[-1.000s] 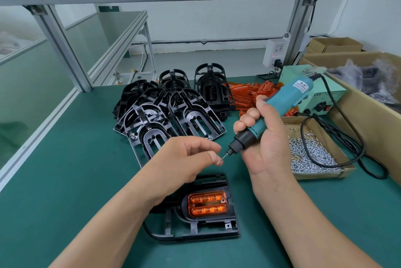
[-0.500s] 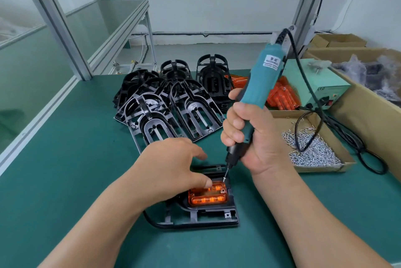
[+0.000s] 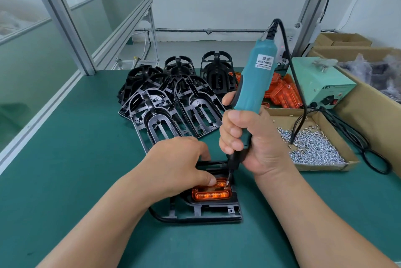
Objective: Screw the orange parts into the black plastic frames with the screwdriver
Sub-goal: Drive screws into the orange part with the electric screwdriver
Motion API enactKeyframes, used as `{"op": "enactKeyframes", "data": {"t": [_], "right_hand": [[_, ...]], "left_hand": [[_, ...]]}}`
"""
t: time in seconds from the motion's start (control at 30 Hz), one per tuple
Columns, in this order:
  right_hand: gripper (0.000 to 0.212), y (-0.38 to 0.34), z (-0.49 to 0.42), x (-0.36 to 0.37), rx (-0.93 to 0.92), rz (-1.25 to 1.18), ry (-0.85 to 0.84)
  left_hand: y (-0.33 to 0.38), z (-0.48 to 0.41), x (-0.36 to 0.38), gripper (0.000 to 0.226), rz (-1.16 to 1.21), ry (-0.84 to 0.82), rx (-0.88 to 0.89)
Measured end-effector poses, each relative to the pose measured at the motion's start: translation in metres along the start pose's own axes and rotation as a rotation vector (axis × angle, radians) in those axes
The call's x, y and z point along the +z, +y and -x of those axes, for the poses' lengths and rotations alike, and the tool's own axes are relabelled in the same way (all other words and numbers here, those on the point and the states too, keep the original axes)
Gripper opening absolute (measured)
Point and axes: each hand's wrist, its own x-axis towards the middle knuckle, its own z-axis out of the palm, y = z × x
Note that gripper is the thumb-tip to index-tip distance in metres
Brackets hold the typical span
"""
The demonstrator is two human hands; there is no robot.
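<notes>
Where the right hand (image 3: 258,142) grips, the screwdriver (image 3: 256,81) label reads KEENWISE.

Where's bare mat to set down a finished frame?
Bare mat left of the left hand, between the aluminium rail and the black frame stack. Also the near-right corner, below the screw box. Crowded: back centre and right, with orange parts, power box and cable.

A white wall (image 3: 217,7) spans twelve o'clock; aluminium posts (image 3: 65,27) rise at ten and one; glass panels (image 3: 32,68) line nine o'clock.
</notes>
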Motion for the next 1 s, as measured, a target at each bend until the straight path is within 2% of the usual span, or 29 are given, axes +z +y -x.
{"op": "enactKeyframes", "data": {"t": [0.17,0.4,0.5,0.8,1.0], "right_hand": [[0.023,0.002,0.001,0.002,0.01,0.047,-0.021],[0.031,0.003,0.006,0.008,-0.008,0.176,-0.149],[0.026,0.005,0.008,0.012,-0.002,0.264,-0.198],[0.02,0.006,0.011,0.02,0.037,0.345,-0.245],[0.014,0.005,0.01,0.018,0.091,0.385,-0.262]], "left_hand": [[-0.001,-0.001,0.001,0.051,0.02,0.001,0.0],[-0.001,-0.001,0.002,0.043,0.066,-0.007,-0.005],[0.001,0.0,0.001,0.032,0.082,-0.004,-0.016],[0.005,0.001,0.002,0.037,0.131,-0.013,-0.077],[0.003,0.002,0.005,0.031,0.178,-0.021,-0.091]]}}
